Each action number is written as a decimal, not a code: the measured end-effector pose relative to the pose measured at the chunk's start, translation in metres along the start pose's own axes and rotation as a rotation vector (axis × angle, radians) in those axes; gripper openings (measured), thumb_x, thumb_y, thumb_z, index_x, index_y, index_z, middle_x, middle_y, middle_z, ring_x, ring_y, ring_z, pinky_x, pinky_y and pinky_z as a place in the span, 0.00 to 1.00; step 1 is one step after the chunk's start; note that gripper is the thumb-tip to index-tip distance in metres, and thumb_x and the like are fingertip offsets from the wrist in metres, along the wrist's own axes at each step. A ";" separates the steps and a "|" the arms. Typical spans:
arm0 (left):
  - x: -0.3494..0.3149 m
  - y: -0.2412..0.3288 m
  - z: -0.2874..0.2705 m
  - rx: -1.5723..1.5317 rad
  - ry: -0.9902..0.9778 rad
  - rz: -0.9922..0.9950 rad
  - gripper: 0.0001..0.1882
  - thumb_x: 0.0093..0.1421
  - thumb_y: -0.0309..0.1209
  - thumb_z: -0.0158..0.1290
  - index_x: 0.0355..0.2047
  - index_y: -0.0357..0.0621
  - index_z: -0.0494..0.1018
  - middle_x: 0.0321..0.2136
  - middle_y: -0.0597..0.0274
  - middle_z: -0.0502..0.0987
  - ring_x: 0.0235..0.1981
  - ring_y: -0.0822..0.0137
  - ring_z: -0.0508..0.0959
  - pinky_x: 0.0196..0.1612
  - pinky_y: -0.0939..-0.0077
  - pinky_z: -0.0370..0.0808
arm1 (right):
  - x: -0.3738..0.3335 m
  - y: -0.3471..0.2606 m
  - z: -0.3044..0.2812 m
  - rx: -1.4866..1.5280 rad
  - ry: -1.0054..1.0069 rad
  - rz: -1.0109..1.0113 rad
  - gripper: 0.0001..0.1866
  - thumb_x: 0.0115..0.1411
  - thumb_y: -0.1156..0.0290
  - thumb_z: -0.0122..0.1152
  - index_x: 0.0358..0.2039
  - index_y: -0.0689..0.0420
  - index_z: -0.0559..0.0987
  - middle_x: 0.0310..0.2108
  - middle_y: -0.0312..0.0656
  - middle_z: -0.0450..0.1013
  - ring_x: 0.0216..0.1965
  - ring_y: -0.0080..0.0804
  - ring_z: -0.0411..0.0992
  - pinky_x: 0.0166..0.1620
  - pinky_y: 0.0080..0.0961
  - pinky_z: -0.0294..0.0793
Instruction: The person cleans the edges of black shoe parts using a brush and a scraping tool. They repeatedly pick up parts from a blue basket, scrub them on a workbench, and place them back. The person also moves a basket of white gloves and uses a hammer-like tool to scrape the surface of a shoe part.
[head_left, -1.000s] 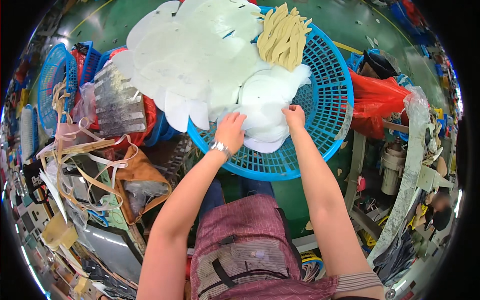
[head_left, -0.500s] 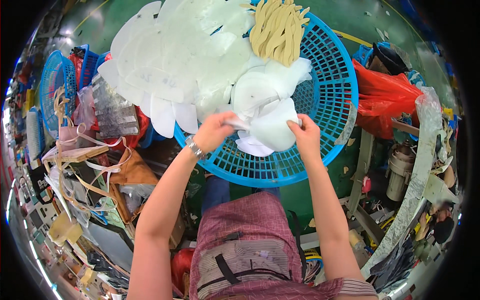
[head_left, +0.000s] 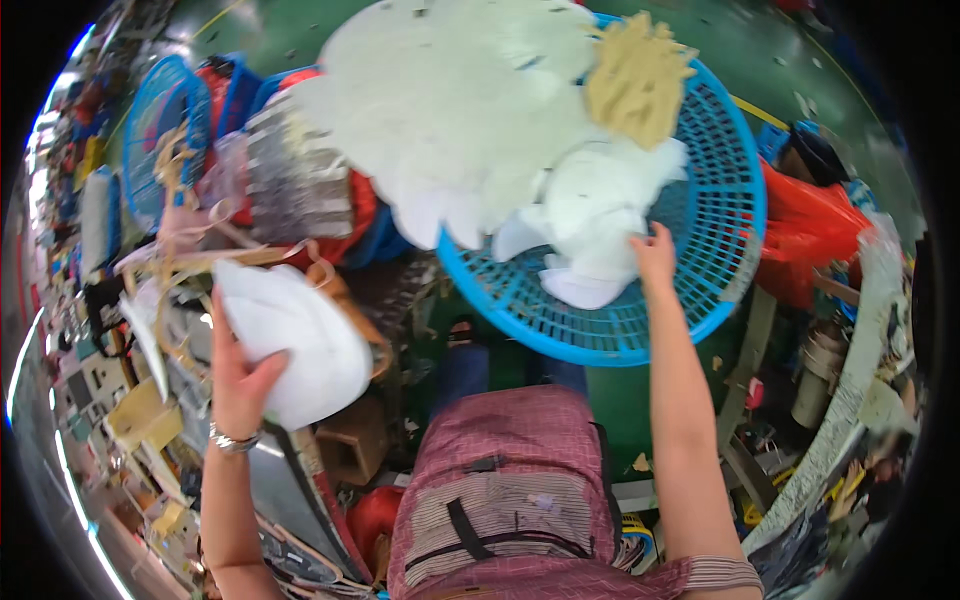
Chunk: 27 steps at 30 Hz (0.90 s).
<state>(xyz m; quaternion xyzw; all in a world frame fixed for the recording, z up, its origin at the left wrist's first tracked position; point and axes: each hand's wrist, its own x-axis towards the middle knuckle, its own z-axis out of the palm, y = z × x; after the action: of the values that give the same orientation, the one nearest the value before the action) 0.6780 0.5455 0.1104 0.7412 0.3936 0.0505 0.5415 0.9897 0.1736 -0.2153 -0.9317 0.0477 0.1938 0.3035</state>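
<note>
A layered stack of thin white rounded cut pieces is in my left hand, away from the basket on the left. My thumb lies across the stack's face and the fingers go behind it. My right hand is over the blue plastic basket, its fingertips at the edge of a smaller pile of white pieces. The thumb and a finger look apart there, though blurred. A wide heap of white pieces covers the basket's left part. Beige curved strips lie in a bunch at the back.
On the left stand another blue basket, a silvery wrapped block and a clutter of pale straps. A red plastic bag and a worn metal frame stand on the right. A brown box sits low at the left.
My left hand has moved left and down from the basket, carrying the white stack. My right hand remains over the basket. The whole view has shifted, so the basket appears farther right.
</note>
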 end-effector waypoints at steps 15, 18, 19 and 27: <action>-0.173 -0.092 -0.308 -0.520 0.307 -0.248 0.20 0.51 0.28 0.56 0.45 0.38 0.68 0.43 0.56 0.74 0.43 0.63 0.75 0.48 0.66 0.70 | -0.229 -0.199 -0.117 0.682 0.018 -0.329 0.14 0.58 0.76 0.51 0.45 0.68 0.70 0.40 0.44 0.72 0.40 0.28 0.70 0.46 0.24 0.69; -0.143 -0.054 -0.265 -0.413 -0.114 -0.081 0.21 0.44 0.35 0.62 0.39 0.40 0.75 0.59 0.48 0.56 0.58 0.59 0.62 0.59 0.67 0.55 | -0.294 -0.284 -0.088 0.850 -0.192 -0.342 0.15 0.55 0.82 0.52 0.45 0.65 0.70 0.40 0.42 0.72 0.38 0.26 0.71 0.43 0.23 0.71; -0.130 -0.049 -0.255 -0.300 -0.213 0.146 0.15 0.43 0.32 0.62 0.33 0.42 0.78 0.60 0.46 0.52 0.62 0.57 0.54 0.59 0.67 0.53 | -0.318 -0.314 -0.066 0.716 -0.332 -0.422 0.15 0.54 0.82 0.52 0.44 0.64 0.71 0.37 0.40 0.73 0.35 0.24 0.71 0.41 0.21 0.71; -0.085 -0.034 -0.315 0.028 -0.040 -0.136 0.05 0.51 0.27 0.58 0.28 0.40 0.76 0.23 0.70 0.76 0.23 0.80 0.73 0.26 0.82 0.71 | -0.456 -0.528 0.079 0.799 -1.167 -0.513 0.16 0.60 0.71 0.50 0.47 0.62 0.68 0.39 0.38 0.71 0.36 0.20 0.69 0.41 0.19 0.68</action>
<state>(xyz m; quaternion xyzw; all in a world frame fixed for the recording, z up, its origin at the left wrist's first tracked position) 0.4441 0.7348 0.2399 0.7212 0.4326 -0.0068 0.5410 0.6532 0.6347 0.1926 -0.4786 -0.2727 0.5475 0.6299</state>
